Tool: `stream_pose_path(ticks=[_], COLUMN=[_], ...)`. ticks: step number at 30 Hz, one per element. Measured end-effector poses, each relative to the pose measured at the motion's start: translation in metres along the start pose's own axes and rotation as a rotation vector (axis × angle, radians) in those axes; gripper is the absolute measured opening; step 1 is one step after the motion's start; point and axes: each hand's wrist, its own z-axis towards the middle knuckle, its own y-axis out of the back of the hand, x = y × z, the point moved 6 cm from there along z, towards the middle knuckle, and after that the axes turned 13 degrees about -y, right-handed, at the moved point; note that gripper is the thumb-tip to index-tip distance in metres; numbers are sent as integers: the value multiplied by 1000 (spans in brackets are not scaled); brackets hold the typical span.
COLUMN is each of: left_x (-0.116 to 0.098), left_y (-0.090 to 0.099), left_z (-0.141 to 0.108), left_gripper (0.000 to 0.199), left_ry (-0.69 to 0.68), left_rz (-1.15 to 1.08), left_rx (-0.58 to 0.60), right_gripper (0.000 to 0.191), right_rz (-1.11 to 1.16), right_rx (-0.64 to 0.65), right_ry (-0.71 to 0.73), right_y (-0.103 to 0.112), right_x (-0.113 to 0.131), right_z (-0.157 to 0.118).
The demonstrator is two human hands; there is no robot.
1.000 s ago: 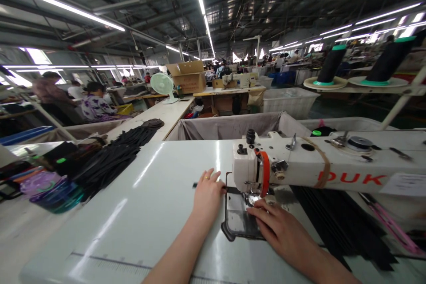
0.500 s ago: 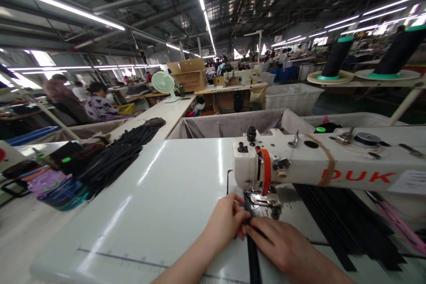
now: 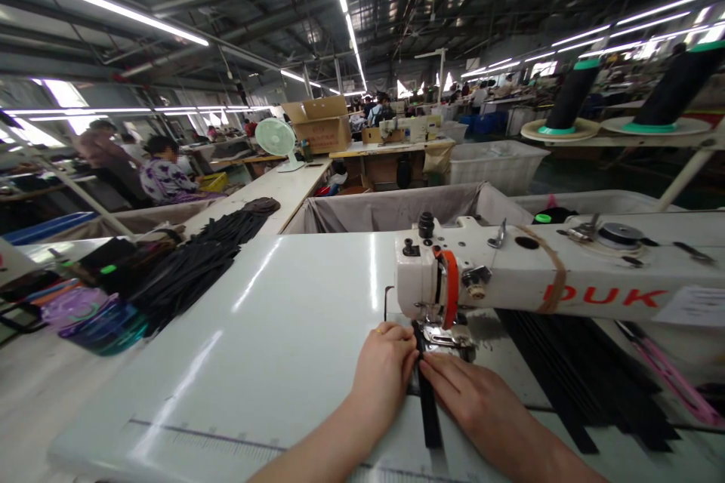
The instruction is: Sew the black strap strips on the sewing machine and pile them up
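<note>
A black fabric strip point(image 3: 429, 411) lies on the pale machine table, its far part running under the needle area of a white sewing machine point(image 3: 487, 279). My left hand point(image 3: 385, 366) is closed on the strip's left edge, fingers bent, just in front of the metal presser plate point(image 3: 445, 336). My right hand point(image 3: 470, 392) presses the strip from the right, fingers together and fingertips on its edge close to the left fingers. Exactly how the fingertips pinch the fabric is partly hidden. More black strips point(image 3: 589, 377) lie in a stack under the machine arm.
Pink-handled snips point(image 3: 674, 377) lie right of the stack. Thread cones point(image 3: 569, 98) stand at upper right. A pile of black pieces point(image 3: 198, 264), a purple-blue jug point(image 3: 94, 317) and a green fan point(image 3: 277, 139) are at left. A cloth-lined bin point(image 3: 390, 211) sits behind the table. Other people sit and stand farther off.
The strip has moved forward toward the needle, so its near end now shows on the table. My left hand has turned, its fingers curling more over the strip; my right hand has shifted slightly forward.
</note>
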Motion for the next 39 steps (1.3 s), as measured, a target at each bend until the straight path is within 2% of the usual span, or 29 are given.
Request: stream_pose_path(ticks=[9, 14, 24, 31, 35, 39], left_x=[-3, -3, 1, 2, 1, -1], left_y=[-5, -2, -1, 1, -1, 0], left_z=[2, 2, 0, -1, -1, 0], left_gripper=[24, 21, 16, 15, 14, 15], left_ry=[10, 34, 12, 10, -14, -40], left_rz=[109, 53, -81, -107, -88, -50], left_rx=[42, 55, -14, -41, -48, -45], right_gripper=[29, 21, 31, 20, 18, 23], right_rz=[34, 85, 155, 402, 400, 337], right_rx=[27, 75, 103, 195, 216, 173], right_ry=[-70, -90, -108, -77, -103, -105], right_y=[-1, 1, 1, 17, 11, 3], right_x=[-2, -7, -16, -18, -22, -26], right_z=[4, 9, 9, 3, 4, 5])
